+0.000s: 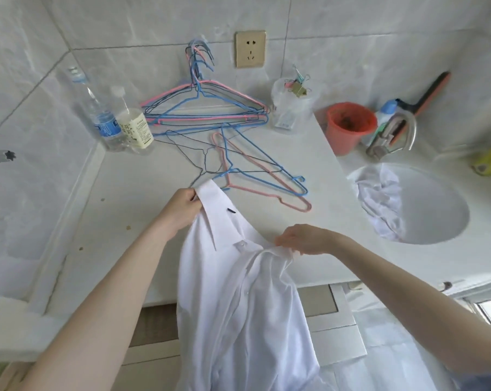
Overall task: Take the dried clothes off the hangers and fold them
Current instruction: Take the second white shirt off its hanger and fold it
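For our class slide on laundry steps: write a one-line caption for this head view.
Both hands, left and right, hold a white shirt over the counter near loose wire hangers.

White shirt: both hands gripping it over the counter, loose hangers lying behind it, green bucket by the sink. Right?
Not quite: the head view shows the bucket is orange-red, not green. The rest holds: left hand and right hand grip the white shirt, loose hangers behind it.

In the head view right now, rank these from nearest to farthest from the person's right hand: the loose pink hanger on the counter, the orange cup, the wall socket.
From the right hand:
1. Pink hanger, on the counter just beyond the hand.
2. Orange cup, farther back, to the right beside the sink.
3. Wall socket, up on the tiled wall.
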